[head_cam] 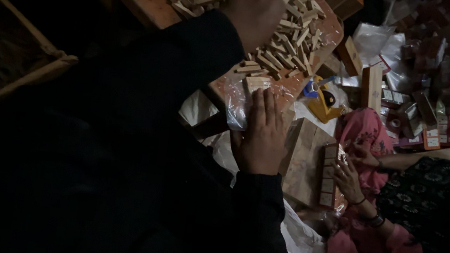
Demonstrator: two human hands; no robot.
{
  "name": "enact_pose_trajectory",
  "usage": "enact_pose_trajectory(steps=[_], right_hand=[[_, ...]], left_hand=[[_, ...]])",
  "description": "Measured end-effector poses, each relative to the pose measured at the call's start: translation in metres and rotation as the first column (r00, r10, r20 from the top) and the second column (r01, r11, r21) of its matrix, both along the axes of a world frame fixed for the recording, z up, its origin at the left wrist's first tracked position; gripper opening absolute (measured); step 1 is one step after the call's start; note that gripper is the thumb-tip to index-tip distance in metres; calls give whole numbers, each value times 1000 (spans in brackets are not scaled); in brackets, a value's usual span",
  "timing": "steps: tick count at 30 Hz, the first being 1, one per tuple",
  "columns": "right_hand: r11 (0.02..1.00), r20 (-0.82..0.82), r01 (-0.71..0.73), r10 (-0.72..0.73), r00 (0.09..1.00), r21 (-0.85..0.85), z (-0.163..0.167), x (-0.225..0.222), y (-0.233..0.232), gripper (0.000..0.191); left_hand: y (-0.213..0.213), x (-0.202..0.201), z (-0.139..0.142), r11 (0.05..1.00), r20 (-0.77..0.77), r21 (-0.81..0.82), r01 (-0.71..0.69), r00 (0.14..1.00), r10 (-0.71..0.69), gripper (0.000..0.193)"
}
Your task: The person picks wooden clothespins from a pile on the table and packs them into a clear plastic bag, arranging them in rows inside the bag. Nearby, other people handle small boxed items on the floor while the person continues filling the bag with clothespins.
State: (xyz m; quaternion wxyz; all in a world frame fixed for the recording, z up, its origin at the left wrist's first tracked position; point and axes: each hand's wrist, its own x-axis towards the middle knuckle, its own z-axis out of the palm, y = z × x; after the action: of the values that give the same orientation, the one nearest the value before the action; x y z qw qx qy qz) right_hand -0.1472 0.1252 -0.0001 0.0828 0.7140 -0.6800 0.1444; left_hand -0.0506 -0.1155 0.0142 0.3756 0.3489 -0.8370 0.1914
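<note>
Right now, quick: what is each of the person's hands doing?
Left hand: reaching into the pile of pale wooden sticks; grip cannot be told.
Right hand: open, flat on a clear plastic bag.

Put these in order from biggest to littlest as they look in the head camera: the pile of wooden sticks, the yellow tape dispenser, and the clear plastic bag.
1. Pile of wooden sticks, by far the largest.
2. Clear plastic bag and yellow tape dispenser look about alike; the right hand hides part of the bag, so no ranking.
</note>
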Motion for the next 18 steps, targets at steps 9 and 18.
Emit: enact_pose_trajectory(steps=[9,18], right_hand=[[1000,30,14,-15,999,23,-3,-1,-2,85],[1000,27,-20,21,999,-21,-2,0,-1,83]], left_hand=[[4,15,-1,990,-224,16,142,965,-135,9],[80,89,2,509,-627,636,581,773,-99,49]])
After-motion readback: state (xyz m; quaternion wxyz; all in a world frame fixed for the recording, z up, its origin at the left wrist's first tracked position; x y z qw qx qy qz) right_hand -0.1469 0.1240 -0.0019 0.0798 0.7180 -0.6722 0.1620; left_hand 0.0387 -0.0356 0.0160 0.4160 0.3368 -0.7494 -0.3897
